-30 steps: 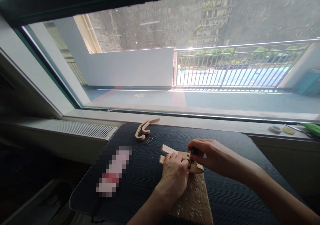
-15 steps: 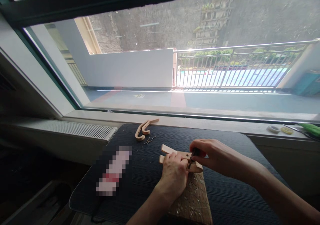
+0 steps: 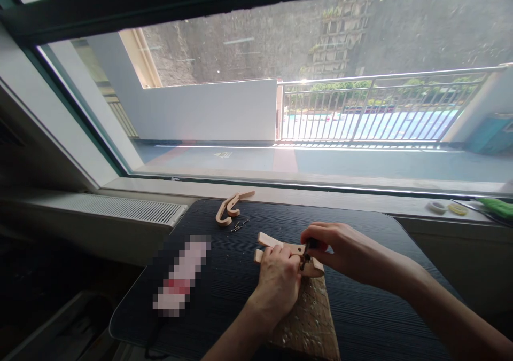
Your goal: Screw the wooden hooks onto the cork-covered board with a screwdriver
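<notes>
My left hand (image 3: 279, 275) is closed over a pale wooden piece (image 3: 313, 268) with a rounded end, pressing it onto a thick, pitted wooden block (image 3: 310, 318). Alongside it lies a second pale strip (image 3: 269, 239) with a dark hole, angled away from me. Above the rounded end, my right hand (image 3: 326, 243) grips the dark handle of a screwdriver (image 3: 306, 254). Its thin shaft slants down to the wood beside my left fingers. The exact contact of the tip is hard to make out.
Two curved wooden hooks (image 3: 224, 211) lie at the table's far edge, with several small screws (image 3: 240, 225) beside them. A blurred pinkish object (image 3: 182, 275) is on the left of the black table (image 3: 224, 302). Tape rolls (image 3: 436, 207) sit on the windowsill at right.
My right hand and the screwdriver have shifted very slightly left, with the handle turned a little. My left hand holds the wood in the same place.
</notes>
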A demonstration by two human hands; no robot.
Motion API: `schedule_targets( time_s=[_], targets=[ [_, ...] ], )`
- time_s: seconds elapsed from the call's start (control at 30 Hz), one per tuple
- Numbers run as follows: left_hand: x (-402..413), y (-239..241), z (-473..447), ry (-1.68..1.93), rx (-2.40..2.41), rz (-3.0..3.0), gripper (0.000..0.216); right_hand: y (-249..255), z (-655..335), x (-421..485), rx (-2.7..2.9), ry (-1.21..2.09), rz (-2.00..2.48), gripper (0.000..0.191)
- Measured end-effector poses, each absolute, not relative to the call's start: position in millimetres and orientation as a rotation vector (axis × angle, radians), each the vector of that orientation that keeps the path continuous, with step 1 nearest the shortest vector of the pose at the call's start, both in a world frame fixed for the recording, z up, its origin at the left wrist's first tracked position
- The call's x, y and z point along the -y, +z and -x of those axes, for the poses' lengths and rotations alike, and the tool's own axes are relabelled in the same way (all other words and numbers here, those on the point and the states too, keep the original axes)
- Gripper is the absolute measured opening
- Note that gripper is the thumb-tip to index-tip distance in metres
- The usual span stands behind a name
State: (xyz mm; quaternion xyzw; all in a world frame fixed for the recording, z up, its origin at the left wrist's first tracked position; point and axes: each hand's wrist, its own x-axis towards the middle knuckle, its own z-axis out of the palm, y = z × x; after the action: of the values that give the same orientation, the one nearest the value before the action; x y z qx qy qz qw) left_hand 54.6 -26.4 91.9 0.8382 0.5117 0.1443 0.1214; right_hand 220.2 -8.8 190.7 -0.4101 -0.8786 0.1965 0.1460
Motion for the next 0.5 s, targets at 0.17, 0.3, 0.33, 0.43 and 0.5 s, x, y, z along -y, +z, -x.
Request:
schedule_targets(
  time_s=[0.17,0.3,0.33,0.43,0.5],
  targets=[
    [26.9,92.3,-55.0,0.416,-1.492,-2.439,0.013,188.5,-218.8,7.7,2.522,0.536,1.217,0.013],
    [28.9,93.6,-54.7,0.418,-1.501,-2.424,0.015,187.8,-221.8,10.7,2.543,0.524,1.199,0.017],
    [29.3,93.6,-54.5,0.425,-1.499,-2.425,0.016,188.0,-222.4,12.0,2.545,0.527,1.192,0.018],
    [29.8,92.4,-53.9,0.458,-1.495,-2.436,0.017,188.9,-223.3,15.9,2.540,0.530,1.184,0.019],
    [29.7,91.0,-53.6,0.471,-1.495,-2.449,0.015,188.7,-223.2,17.3,2.526,0.525,1.195,0.019]
  ],
)
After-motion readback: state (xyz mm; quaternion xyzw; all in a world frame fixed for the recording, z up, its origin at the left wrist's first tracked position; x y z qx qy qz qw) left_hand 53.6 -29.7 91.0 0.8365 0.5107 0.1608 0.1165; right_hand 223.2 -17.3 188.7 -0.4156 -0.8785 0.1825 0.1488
